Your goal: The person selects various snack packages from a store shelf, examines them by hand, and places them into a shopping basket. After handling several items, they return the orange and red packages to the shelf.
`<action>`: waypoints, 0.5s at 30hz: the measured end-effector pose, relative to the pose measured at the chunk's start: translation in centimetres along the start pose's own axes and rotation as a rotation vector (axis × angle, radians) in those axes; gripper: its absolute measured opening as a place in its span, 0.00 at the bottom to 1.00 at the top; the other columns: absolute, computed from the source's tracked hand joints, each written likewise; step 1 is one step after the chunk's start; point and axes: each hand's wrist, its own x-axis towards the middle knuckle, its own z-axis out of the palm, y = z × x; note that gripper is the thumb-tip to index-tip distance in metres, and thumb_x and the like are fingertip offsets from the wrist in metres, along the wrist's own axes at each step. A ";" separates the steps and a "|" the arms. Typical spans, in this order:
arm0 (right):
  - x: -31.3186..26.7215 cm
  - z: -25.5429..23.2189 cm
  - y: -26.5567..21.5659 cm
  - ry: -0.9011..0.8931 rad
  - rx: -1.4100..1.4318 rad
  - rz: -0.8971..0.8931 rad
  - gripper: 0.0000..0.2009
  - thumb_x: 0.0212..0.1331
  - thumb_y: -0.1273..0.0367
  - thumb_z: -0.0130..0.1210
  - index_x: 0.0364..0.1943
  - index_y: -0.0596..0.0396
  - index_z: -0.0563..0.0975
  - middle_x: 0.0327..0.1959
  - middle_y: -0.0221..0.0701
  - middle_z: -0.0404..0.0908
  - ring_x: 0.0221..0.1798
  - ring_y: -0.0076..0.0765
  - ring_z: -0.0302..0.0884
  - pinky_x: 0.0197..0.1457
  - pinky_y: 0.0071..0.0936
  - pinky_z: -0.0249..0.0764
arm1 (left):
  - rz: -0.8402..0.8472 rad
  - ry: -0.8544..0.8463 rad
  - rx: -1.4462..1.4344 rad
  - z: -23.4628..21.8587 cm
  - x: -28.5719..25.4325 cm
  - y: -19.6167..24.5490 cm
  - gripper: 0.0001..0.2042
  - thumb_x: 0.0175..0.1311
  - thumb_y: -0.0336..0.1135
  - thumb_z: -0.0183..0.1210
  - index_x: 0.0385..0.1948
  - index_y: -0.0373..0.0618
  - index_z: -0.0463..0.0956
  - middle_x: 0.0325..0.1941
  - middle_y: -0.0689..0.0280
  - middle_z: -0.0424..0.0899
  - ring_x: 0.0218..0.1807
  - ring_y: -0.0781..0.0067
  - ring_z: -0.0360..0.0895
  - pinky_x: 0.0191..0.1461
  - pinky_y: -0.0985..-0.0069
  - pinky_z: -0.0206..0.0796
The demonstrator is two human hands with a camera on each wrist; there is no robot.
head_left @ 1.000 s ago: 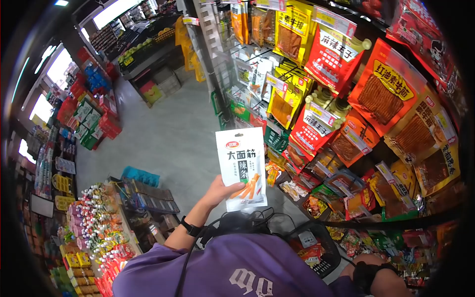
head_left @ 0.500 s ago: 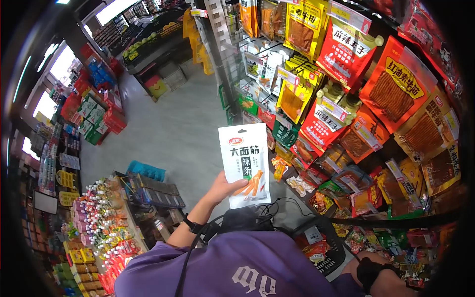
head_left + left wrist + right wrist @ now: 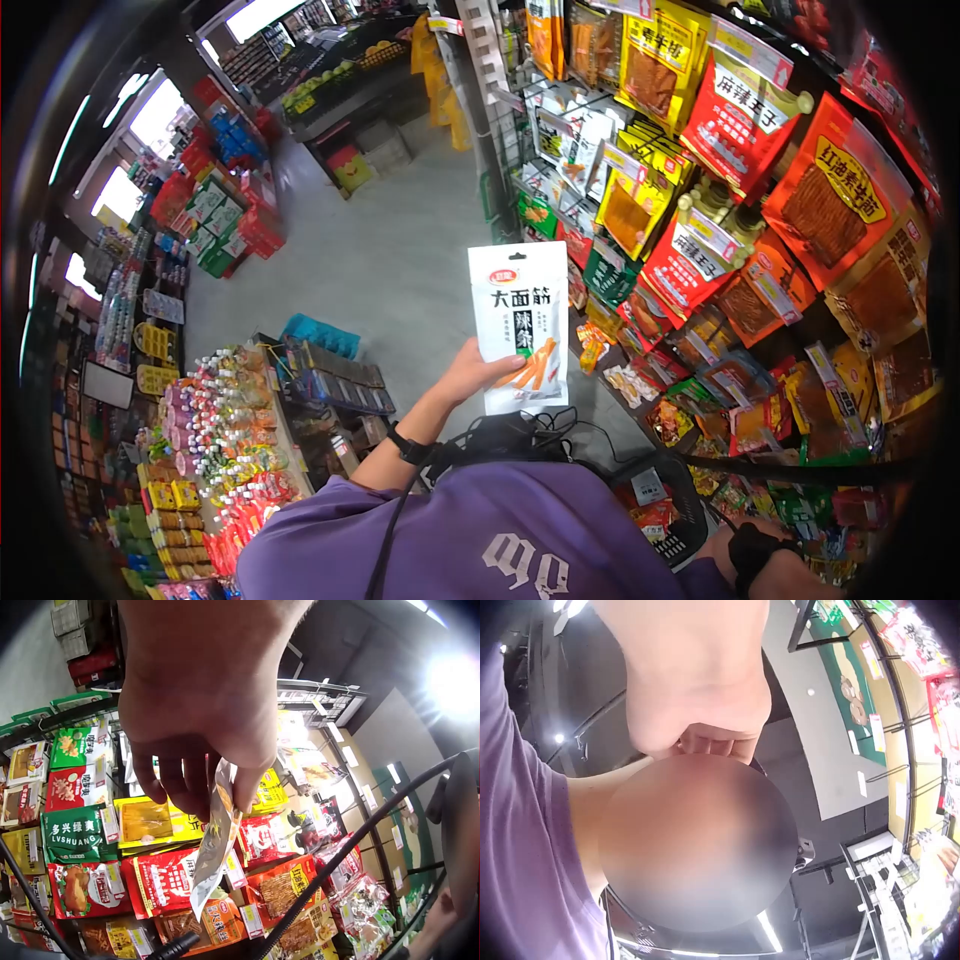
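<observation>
My left hand (image 3: 474,372) holds a white snack packet (image 3: 518,315) upright in front of me. Its thumb lies across the front, over printed orange sticks, and dark lettering covers the upper part. From the left wrist the packet (image 3: 218,832) shows edge-on, silvery, pinched between thumb and fingers. Low on the right, my right hand (image 3: 715,548) is beside a black shopping basket (image 3: 688,518). In the right wrist view the right hand's fingers (image 3: 718,745) are curled, their tips partly hidden; I cannot tell whether they grip the basket's handle.
Snack packets (image 3: 740,110) hang on hooks along the right-hand rack (image 3: 490,60). A candy display (image 3: 230,430) stands at lower left. Stacked boxes (image 3: 215,225) and a fruit stand (image 3: 345,110) are farther off, with grey floor (image 3: 380,240) between. Black cables run near the body.
The head view has turned slightly left, so the shelves, packet and body all shift right in it. The left hand keeps its hold on the packet throughout.
</observation>
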 end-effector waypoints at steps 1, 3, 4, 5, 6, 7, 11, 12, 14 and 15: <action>-0.1 0.1 0.3 -0.001 0.001 -0.002 0.13 0.60 0.57 0.64 0.44 0.44 0.83 0.38 0.30 0.85 0.36 0.36 0.80 0.47 0.45 0.82 | 0.012 0.003 -0.006 -0.2 0.3 -0.2 0.24 0.61 0.35 0.70 0.57 0.35 0.77 0.53 0.60 0.85 0.53 0.71 0.82 0.61 0.72 0.72; 0.0 0.0 0.3 -0.013 0.001 -0.004 0.13 0.60 0.57 0.63 0.44 0.44 0.83 0.38 0.30 0.85 0.35 0.36 0.80 0.47 0.45 0.82 | 0.027 -0.007 0.001 -0.1 0.6 -0.8 0.24 0.61 0.35 0.70 0.57 0.36 0.77 0.54 0.60 0.85 0.54 0.71 0.81 0.62 0.71 0.71; 0.0 0.1 0.5 -0.016 0.003 0.001 0.13 0.60 0.57 0.63 0.44 0.44 0.83 0.38 0.30 0.85 0.35 0.36 0.80 0.47 0.45 0.82 | 0.026 -0.015 0.008 -0.2 0.7 -1.0 0.24 0.61 0.35 0.70 0.57 0.36 0.77 0.54 0.60 0.85 0.54 0.71 0.81 0.62 0.71 0.71; 0.1 0.2 0.6 -0.020 -0.002 0.003 0.12 0.60 0.57 0.63 0.44 0.44 0.83 0.37 0.30 0.85 0.35 0.36 0.80 0.47 0.45 0.82 | 0.023 -0.024 0.018 -0.4 0.9 -1.0 0.24 0.61 0.35 0.70 0.57 0.36 0.77 0.54 0.60 0.85 0.54 0.71 0.81 0.62 0.71 0.71; 0.2 0.3 0.5 -0.023 -0.003 0.009 0.12 0.60 0.57 0.63 0.44 0.44 0.83 0.37 0.30 0.85 0.35 0.36 0.80 0.47 0.45 0.82 | 0.015 -0.035 0.005 0.1 0.7 -0.1 0.24 0.61 0.35 0.70 0.57 0.36 0.77 0.54 0.60 0.85 0.55 0.71 0.81 0.63 0.71 0.71; 0.3 0.2 0.4 -0.023 -0.001 0.010 0.12 0.60 0.57 0.63 0.44 0.44 0.83 0.37 0.30 0.85 0.35 0.36 0.80 0.47 0.45 0.82 | 0.016 -0.035 0.004 0.5 0.7 0.2 0.24 0.61 0.35 0.70 0.57 0.36 0.77 0.54 0.60 0.85 0.54 0.71 0.81 0.63 0.71 0.71; 0.2 0.3 0.6 -0.027 0.008 0.011 0.12 0.60 0.57 0.63 0.44 0.44 0.83 0.37 0.30 0.85 0.35 0.36 0.80 0.46 0.45 0.82 | 0.006 -0.028 -0.002 0.4 0.7 0.3 0.23 0.61 0.35 0.70 0.57 0.36 0.77 0.54 0.60 0.85 0.54 0.72 0.81 0.62 0.71 0.71; 0.1 0.1 0.6 -0.024 0.010 0.009 0.12 0.60 0.57 0.63 0.44 0.44 0.83 0.37 0.30 0.85 0.35 0.36 0.80 0.46 0.45 0.82 | -0.001 -0.029 -0.007 0.4 0.7 0.1 0.24 0.61 0.35 0.70 0.57 0.37 0.77 0.54 0.60 0.85 0.54 0.72 0.81 0.62 0.71 0.71; -0.1 0.1 0.7 -0.024 0.017 0.002 0.12 0.60 0.57 0.63 0.44 0.44 0.83 0.37 0.30 0.85 0.35 0.36 0.80 0.46 0.45 0.82 | 0.010 -0.024 -0.031 0.6 0.8 -0.3 0.24 0.61 0.35 0.70 0.58 0.37 0.76 0.54 0.60 0.85 0.54 0.72 0.81 0.62 0.71 0.71; -0.2 0.3 0.9 -0.024 0.019 0.000 0.12 0.60 0.57 0.63 0.44 0.44 0.83 0.37 0.30 0.85 0.35 0.36 0.80 0.46 0.45 0.82 | 0.015 -0.021 -0.044 0.6 0.7 -0.5 0.24 0.62 0.35 0.70 0.58 0.37 0.76 0.54 0.60 0.85 0.54 0.72 0.81 0.61 0.71 0.71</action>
